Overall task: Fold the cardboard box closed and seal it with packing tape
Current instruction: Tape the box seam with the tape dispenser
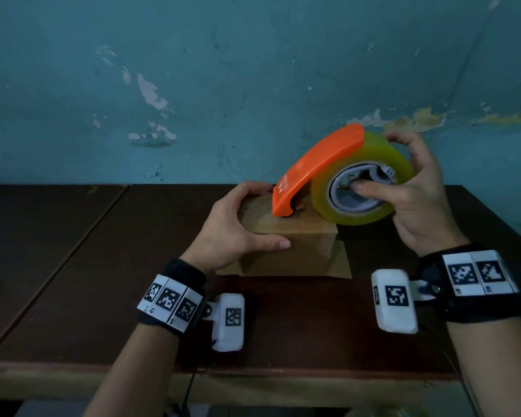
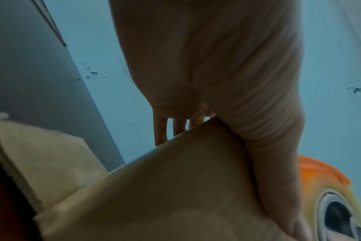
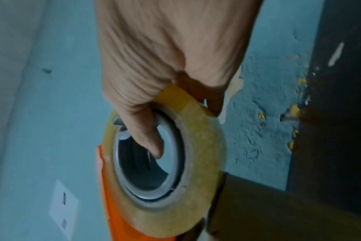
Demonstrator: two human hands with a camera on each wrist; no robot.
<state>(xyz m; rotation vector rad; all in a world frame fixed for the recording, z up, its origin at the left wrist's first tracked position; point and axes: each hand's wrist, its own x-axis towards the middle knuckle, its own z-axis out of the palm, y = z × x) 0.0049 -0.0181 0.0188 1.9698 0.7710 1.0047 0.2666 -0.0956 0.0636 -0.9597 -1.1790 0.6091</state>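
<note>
A small brown cardboard box (image 1: 286, 248) stands on the dark table (image 1: 103, 296), its top flaps folded shut. My left hand (image 1: 238, 224) grips its left top corner, thumb on the near face, fingers over the far edge. My right hand (image 1: 412, 188) holds a roll of clear yellowish packing tape (image 1: 364, 182) in an orange dispenser (image 1: 316, 167), thumb inside the grey core, fingers over the rim. The dispenser's front edge touches the box top. In the right wrist view the tape roll (image 3: 198, 146) and orange dispenser (image 3: 111, 195) hang beside the box (image 3: 278, 212).
A flat piece of cardboard (image 1: 340, 263) sticks out from under the box at its right and left. The table's near edge (image 1: 223, 371) runs below my wrists. A peeling blue wall (image 1: 223, 85) rises right behind the table.
</note>
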